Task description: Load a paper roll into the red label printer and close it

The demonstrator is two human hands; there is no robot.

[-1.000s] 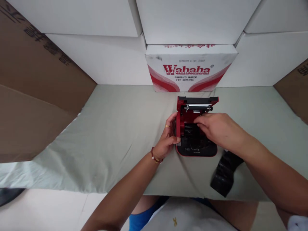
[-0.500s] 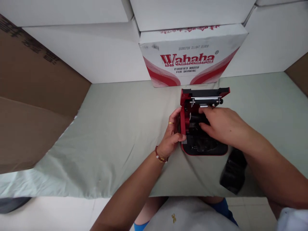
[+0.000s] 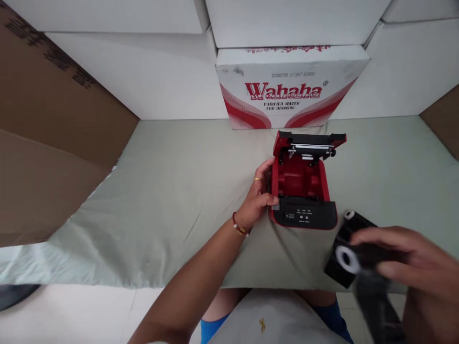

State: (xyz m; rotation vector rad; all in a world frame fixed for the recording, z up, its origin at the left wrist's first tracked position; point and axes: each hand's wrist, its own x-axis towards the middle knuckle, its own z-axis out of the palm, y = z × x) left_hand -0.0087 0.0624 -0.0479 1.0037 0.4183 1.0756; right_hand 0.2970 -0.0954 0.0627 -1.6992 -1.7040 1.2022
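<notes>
A small red and black label printer [image 3: 304, 215] stands on the cloth with its lid raised, and its red inner compartment is in plain sight. My left hand [image 3: 255, 200] grips the printer's left side, thumb on the front corner and fingers along the wall. To the right of it, my right hand [image 3: 412, 258] is closed around a black ribbon roll [image 3: 375, 254] with a white core, blurred by motion. A loose strip of black film hangs down from that roll. Beneath it, partly hidden, a second black ribbon roll [image 3: 335, 270] lies on the cloth.
Behind the printer stands a white and red Wahaba-style water carton [image 3: 287, 112], backed by stacked white boxes [image 3: 172, 76]. A brown cardboard box [image 3: 53, 167] borders the left side. The pale green cloth [image 3: 179, 191] covers the table up to its front edge near my lap.
My right hand has come out of the printer, moving right and toward me with the black ribbon roll. The printer's compartment now shows. My left hand stays on the printer's side.
</notes>
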